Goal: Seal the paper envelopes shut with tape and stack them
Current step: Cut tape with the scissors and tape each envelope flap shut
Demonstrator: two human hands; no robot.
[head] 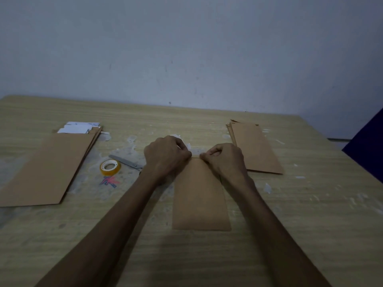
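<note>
Hands, left [165, 156] and right [224, 157], pinching envelope [200, 195] top, writing unreadable

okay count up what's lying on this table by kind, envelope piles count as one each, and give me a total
Envelope piles: 2, the left pile with white sheets showing at its far end, and the right pile
Single envelope: 1, the middle envelope, its far edge under the left hand and right hand
Tape roll: 1
Scissors: 1
Total: 5
</note>
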